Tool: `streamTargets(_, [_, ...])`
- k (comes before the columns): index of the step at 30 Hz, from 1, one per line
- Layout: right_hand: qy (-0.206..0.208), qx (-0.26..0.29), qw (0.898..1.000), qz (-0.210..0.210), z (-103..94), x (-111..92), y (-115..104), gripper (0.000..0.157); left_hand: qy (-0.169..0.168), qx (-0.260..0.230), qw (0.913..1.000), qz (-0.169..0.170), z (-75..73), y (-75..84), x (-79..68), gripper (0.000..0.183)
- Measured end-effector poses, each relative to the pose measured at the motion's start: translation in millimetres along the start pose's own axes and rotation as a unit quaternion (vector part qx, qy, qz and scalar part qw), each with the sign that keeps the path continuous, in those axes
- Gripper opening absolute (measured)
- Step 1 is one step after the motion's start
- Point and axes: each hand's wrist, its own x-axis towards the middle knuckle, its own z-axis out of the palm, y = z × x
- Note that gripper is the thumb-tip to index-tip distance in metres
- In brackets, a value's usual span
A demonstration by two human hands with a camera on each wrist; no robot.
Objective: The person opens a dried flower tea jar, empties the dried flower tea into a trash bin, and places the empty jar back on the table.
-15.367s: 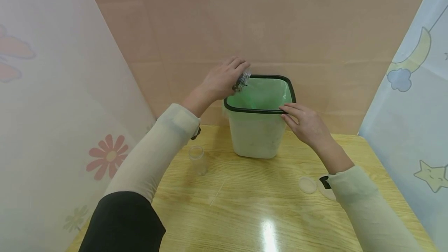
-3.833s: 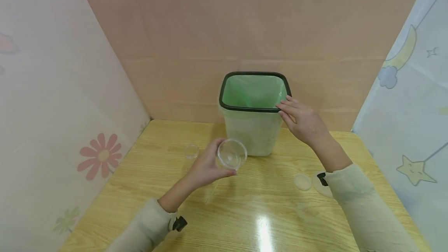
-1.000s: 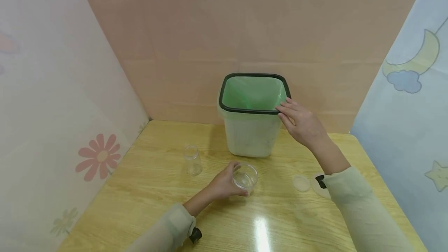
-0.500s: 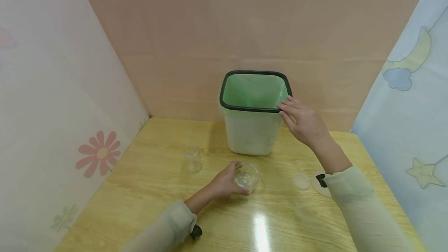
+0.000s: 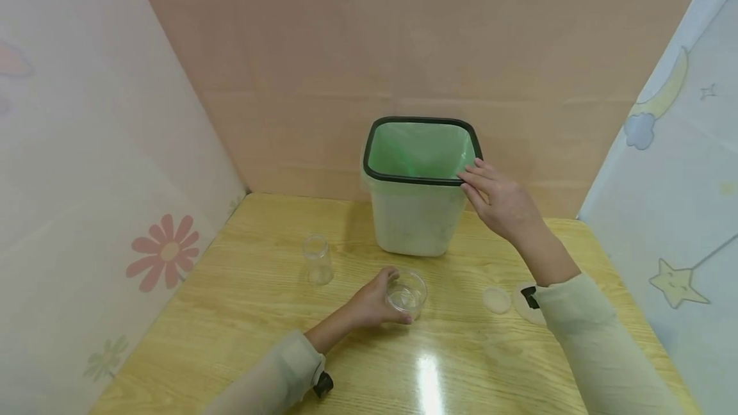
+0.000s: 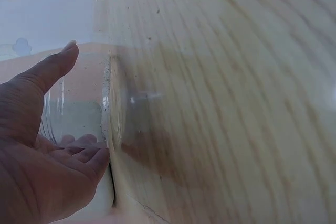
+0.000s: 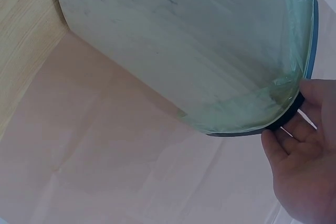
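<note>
In the head view, a clear, wide-mouthed jar (image 5: 410, 293) stands upright on the wooden table, in front of the bin. My left hand (image 5: 371, 303) holds it from the left, thumb on the near side and fingers round the far side. The left wrist view shows the base of the jar (image 6: 79, 111) right at the tabletop. My right hand (image 5: 501, 203) grips the black rim (image 5: 415, 180) of a whitish waste bin (image 5: 415, 223) at its front right corner. A green bag (image 5: 429, 146) lines the bin; in the right wrist view its edge (image 7: 236, 114) hangs outside below the rim.
A narrower clear jar (image 5: 318, 261) stands to the left of my left hand. Right of the held jar lie a small round lid (image 5: 496, 300) and a larger one (image 5: 526, 307), partly under my right sleeve (image 5: 582, 312). A paper-covered wall (image 5: 288, 82) rises behind the bin.
Long before, my left hand tipped a jar with dark contents over the bin. Later it held a clear jar above the table, then set it down. Over the last second both hands stay put.
</note>
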Motion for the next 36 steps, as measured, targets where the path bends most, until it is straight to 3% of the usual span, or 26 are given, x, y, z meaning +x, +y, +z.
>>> streamTargets(24, [-0.009, 0.0, 1.0, 0.009, 1.6, 1.5, 1.0, 0.03, -0.007, -0.004, 0.9999, -0.011, 1.0, -1.8, -2.5, 0.107])
streamTargets(29, [-0.006, -0.001, 1.0, 0.003, 3.6, 1.6, -2.1, 0.03, -0.012, -0.025, 0.9995, -0.018, 1.1, -5.0, -6.1, 0.107])
streamTargets(36, [-0.01, 0.009, 1.0, 0.01, 2.5, 2.3, -4.3, 0.031, -0.009, -0.021, 0.9997, -0.008, 1.4, -5.6, -4.6, 0.107])
